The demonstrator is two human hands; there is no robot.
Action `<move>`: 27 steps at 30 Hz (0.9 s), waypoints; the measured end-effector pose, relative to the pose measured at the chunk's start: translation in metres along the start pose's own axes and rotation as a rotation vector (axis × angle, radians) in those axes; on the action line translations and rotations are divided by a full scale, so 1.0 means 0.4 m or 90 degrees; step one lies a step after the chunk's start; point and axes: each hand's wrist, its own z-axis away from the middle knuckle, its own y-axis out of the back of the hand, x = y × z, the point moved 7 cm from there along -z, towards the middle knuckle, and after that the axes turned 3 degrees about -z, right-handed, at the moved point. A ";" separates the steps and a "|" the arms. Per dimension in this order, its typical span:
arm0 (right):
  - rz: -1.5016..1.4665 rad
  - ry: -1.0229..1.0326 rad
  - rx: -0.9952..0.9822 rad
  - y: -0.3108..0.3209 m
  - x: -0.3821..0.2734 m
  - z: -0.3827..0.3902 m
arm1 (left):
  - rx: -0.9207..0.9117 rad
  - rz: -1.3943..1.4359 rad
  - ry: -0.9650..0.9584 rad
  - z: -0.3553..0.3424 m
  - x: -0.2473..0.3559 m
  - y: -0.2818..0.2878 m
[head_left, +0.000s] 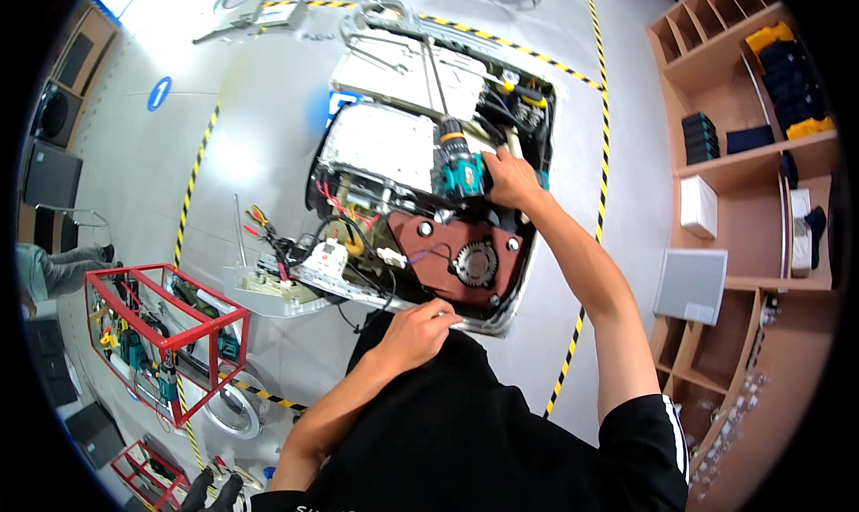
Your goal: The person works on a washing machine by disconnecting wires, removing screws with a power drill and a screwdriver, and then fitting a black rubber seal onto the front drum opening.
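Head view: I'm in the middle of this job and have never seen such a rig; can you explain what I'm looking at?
There is no robot here. A fisheye camera on a person's head looks down, so straight edges bend near the rim, and picture left is the person's left.

The bare right hand holds a teal-and-black cordless drill, its long bit pointing away from the person. The left hand is at the near edge of an opened appliance, possibly a washing machine; whether it grips anything is unclear.

Inside the appliance are a reddish-brown plate with a round toothed part and loose wiring. A tool with a yellow-and-black handle lies toward the far right. On the left, a red metal frame holds more tools.
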 end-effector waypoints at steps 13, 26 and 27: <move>-0.276 0.028 0.132 0.217 -0.046 0.150 | 0.139 0.063 0.067 -0.016 0.009 0.021; -0.940 -0.386 -0.043 0.317 -0.120 0.650 | 0.308 -0.082 0.123 -0.103 -0.175 0.206; -0.932 -0.412 -0.044 0.330 -0.129 0.677 | 0.249 -0.103 0.119 -0.129 -0.203 0.193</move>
